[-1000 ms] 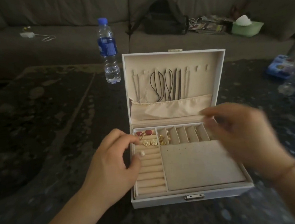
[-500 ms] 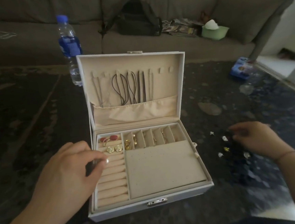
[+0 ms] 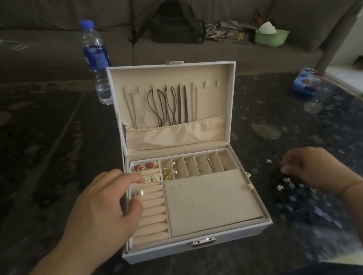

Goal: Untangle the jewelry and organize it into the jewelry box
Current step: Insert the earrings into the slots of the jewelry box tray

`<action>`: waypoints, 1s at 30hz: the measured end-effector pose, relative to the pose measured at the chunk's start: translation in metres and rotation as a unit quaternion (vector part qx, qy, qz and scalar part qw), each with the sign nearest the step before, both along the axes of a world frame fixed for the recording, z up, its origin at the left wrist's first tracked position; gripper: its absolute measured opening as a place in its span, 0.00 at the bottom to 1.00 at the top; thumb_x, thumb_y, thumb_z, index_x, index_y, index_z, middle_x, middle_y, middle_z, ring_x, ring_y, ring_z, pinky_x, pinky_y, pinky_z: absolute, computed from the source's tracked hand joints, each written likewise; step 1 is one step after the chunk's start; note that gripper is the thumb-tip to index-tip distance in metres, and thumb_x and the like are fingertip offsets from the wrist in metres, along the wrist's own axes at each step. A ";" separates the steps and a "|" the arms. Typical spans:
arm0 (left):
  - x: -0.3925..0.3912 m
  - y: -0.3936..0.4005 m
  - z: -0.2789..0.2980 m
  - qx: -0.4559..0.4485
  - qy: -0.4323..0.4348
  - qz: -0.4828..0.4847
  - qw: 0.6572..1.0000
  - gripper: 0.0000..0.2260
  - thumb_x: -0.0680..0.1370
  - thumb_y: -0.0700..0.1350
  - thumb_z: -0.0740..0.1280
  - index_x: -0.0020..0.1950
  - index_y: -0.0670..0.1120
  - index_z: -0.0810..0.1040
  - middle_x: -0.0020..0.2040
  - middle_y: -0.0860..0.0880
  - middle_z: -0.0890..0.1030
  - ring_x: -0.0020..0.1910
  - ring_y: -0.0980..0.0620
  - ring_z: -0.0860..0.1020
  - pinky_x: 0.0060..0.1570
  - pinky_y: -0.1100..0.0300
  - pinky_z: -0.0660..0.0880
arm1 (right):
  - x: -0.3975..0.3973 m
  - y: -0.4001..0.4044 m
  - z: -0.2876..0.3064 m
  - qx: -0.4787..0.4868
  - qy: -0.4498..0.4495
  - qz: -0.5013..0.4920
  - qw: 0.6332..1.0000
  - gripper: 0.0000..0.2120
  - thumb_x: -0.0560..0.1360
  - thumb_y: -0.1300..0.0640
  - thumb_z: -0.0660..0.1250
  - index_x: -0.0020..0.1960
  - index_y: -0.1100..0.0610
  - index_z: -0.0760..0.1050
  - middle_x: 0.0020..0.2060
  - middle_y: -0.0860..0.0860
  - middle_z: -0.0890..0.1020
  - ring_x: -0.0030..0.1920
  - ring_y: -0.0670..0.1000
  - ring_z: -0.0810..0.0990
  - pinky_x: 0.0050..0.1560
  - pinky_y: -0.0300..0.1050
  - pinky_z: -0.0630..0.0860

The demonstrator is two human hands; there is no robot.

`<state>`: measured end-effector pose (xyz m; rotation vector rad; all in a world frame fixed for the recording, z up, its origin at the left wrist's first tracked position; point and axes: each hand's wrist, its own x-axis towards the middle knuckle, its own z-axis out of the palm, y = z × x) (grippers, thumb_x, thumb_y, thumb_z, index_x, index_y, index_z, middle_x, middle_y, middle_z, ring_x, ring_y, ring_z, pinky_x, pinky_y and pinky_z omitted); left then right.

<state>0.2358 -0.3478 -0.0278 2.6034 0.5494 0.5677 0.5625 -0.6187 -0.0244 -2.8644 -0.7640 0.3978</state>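
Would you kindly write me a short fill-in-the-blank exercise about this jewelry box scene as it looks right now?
1. The lid of the jewelry box stands ____.
2. The pearl earring lies on the ring rolls beside the thumb of the ____ hand.
3. The water bottle wears a ____ cap.
4. The right hand reaches to small jewelry pieces lying on the ____, outside the box.

Missing words: open; left; blue; table

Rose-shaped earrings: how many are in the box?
2. One rose earring at the left hand fingertip, the other right of it, both below the red earrings.
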 end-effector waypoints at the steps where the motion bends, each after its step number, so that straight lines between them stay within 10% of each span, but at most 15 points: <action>1: 0.000 0.000 0.000 -0.003 -0.004 0.003 1.000 0.14 0.70 0.40 0.74 0.54 0.51 0.81 0.41 0.69 0.68 0.47 0.68 0.72 0.38 0.70 0.64 | -0.004 0.003 0.007 0.012 -0.024 0.010 1.000 0.08 0.74 0.49 0.72 0.38 0.43 0.75 0.38 0.43 0.79 0.41 0.45 0.77 0.44 0.44 0.73; 8: -0.001 -0.004 -0.002 -0.027 -0.018 0.008 0.999 0.12 0.73 0.49 0.71 0.56 0.54 0.79 0.39 0.66 0.68 0.43 0.65 0.73 0.42 0.70 0.68 | -0.117 0.075 0.058 0.296 0.051 0.161 0.940 0.07 0.73 0.57 0.71 0.48 0.45 0.79 0.39 0.43 0.82 0.40 0.41 0.82 0.39 0.37 0.79; 20: 0.001 0.002 -0.004 0.006 -0.038 0.014 0.999 0.10 0.73 0.49 0.72 0.53 0.51 0.82 0.40 0.64 0.68 0.42 0.61 0.71 0.41 0.71 0.67 | -0.178 0.167 0.009 0.275 -0.026 0.337 0.900 0.10 0.71 0.66 0.70 0.49 0.55 0.84 0.43 0.47 0.78 0.39 0.33 0.71 0.46 0.20 0.65; 25: 0.002 0.000 -0.004 -0.040 -0.077 -0.011 0.996 0.13 0.74 0.58 0.66 0.49 0.53 0.83 0.35 0.68 0.68 0.40 0.63 0.72 0.36 0.72 0.64 | -0.181 0.172 0.021 0.270 -0.095 0.365 0.886 0.07 0.65 0.62 0.68 0.39 0.55 0.84 0.30 0.49 0.82 0.31 0.49 0.79 0.35 0.41 0.78; 30: 0.005 0.004 -0.001 -0.101 -0.123 0.004 0.987 0.13 0.74 0.60 0.67 0.46 0.52 0.84 0.30 0.55 0.72 0.35 0.54 0.73 0.32 0.66 0.65 | -0.186 0.169 0.025 0.301 -0.106 0.389 0.864 0.08 0.66 0.61 0.68 0.43 0.54 0.84 0.30 0.47 0.80 0.31 0.46 0.77 0.32 0.42 0.77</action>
